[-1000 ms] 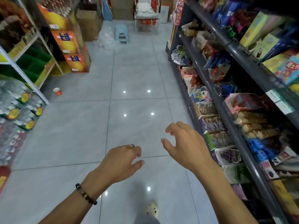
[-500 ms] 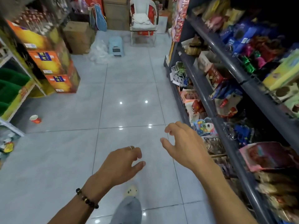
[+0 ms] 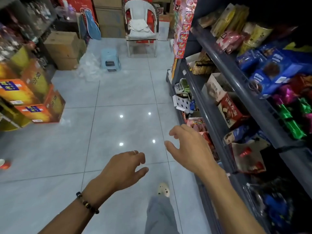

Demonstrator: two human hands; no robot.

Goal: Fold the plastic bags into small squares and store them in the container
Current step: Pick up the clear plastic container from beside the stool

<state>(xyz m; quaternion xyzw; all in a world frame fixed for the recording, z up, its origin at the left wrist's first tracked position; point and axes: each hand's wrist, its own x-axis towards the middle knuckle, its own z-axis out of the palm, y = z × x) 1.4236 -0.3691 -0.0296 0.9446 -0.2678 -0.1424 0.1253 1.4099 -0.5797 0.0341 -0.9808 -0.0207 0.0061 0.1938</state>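
Left edge: stacked orange and yellow cardboard cartons [image 3: 33,100] stand on the floor against the left shelving, with a small red-and-white paper cup [image 3: 4,163] lying on the tiles nearer the camera.
Far left-centre: brown corrugated boxes [image 3: 64,49] are piled at the end of the aisle.
Task's thing: a loose heap of clear, crumpled plastic bags [image 3: 88,66] lies on the pale grey tiled floor [image 3: 118,92], just beside a small light-blue plastic stool [image 3: 110,59], well apart from both hands.
Behind the stool: a white plastic armchair [image 3: 141,26] with a folded cloth on its seat.
Left hand [image 3: 125,168]: held out over the floor, fingers loosely curled and apart, gripping nothing; a dark beaded bracelet [image 3: 87,203] sits on the wrist.
Right hand [image 3: 187,149]: likewise held forward, fingers relaxed and spread, empty.
Right side: dark grey metal shelves [image 3: 236,92] packed with snack packets and boxes line the aisle close to the right arm.
Progress: nothing appears folded or stored; no container can be made out. All of the folding is left, and the bags must first be reached.
In the way: the aisle between hands and heap looks passable; the stool crowds the heap.
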